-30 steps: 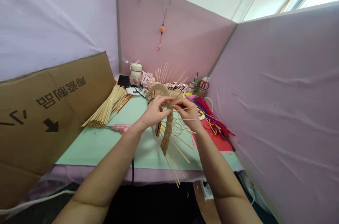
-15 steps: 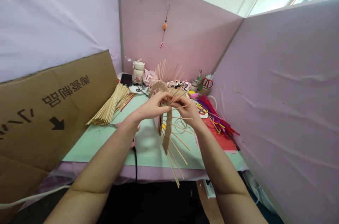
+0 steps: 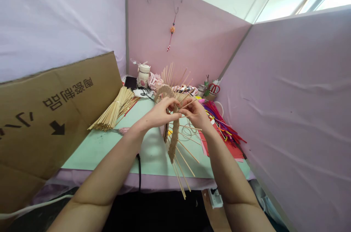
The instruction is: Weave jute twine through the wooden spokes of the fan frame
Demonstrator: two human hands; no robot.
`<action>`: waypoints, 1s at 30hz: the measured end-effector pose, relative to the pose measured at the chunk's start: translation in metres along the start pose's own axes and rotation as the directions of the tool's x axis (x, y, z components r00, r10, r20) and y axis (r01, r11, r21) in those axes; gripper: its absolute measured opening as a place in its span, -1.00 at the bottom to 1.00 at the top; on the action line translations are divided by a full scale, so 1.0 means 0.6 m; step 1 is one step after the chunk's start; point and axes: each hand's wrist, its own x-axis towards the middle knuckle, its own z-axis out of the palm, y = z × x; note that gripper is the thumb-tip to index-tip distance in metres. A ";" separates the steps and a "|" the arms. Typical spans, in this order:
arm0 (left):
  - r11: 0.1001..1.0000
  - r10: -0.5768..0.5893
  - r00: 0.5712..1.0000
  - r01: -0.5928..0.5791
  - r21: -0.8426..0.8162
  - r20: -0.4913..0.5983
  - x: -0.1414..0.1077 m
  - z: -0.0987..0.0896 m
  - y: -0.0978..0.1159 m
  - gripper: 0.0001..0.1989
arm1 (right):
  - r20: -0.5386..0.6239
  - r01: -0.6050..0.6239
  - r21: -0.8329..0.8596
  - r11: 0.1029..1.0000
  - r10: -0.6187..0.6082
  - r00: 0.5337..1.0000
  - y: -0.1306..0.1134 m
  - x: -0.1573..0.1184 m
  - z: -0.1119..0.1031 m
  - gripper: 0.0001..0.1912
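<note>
A curved band of brown woven or corded material (image 3: 173, 140) stands upright over the green tabletop, with several thin wooden sticks (image 3: 188, 151) fanning out from it to the right and downward. My left hand (image 3: 165, 112) grips the band's upper part between thumb and fingers. On the right side of the band, my right hand (image 3: 193, 110) is closed with fingertips pinched at the base of the sticks; what exactly the tips hold is too small to tell. More sticks rise behind the hands from the band's far, arched part (image 3: 164, 90).
A bundle of sticks (image 3: 116, 109) lies at the left beside a large cardboard sheet (image 3: 60, 115). Coloured pipe cleaners (image 3: 225, 122) lie on red paper (image 3: 236, 151) at the right. A white jar (image 3: 143, 74) and red-handled scissors (image 3: 214, 88) stand at the back.
My right hand's fingers have shifted slightly around the sticks. Both hands and the band appear a little lower as the view has tilted slightly.
</note>
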 end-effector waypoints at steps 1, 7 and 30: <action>1.000 -0.001 1.000 0.001 -0.005 -0.020 0.000 0.001 0.000 -0.72 | 0.036 -0.034 0.053 0.998 0.032 0.999 -0.004 0.002 0.000 -0.73; 0.999 -0.017 0.998 0.019 0.033 -0.066 -0.004 0.006 0.007 -0.79 | 0.080 -0.155 0.058 0.986 0.150 0.985 -0.036 0.014 0.000 -0.72; 0.980 -0.007 0.997 0.022 0.199 -0.074 -0.004 0.016 0.018 -0.72 | -0.047 0.363 -0.555 0.748 -0.465 0.884 -0.163 0.023 -0.043 -0.91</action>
